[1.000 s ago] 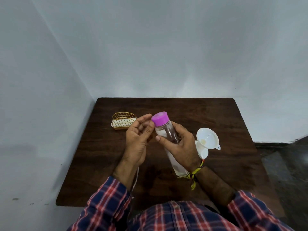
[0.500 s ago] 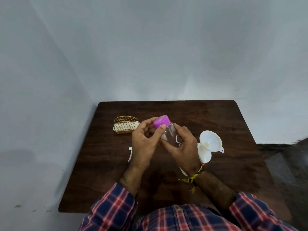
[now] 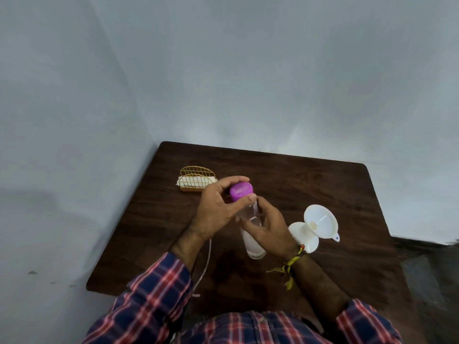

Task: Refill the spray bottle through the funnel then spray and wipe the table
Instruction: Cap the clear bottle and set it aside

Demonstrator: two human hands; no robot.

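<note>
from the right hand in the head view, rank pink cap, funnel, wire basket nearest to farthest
Measured from the right hand, which grips the clear bottle:
1. Pink cap, just beyond the fingertips, held by the left hand.
2. Funnel, to its right, standing in a white bottle.
3. Wire basket, far left of the table.

Left hand (image 3: 216,212) grips the purple cap (image 3: 240,191) of a clear bottle (image 3: 250,240) held by the right hand (image 3: 269,232) above the table (image 3: 310,180).
</note>
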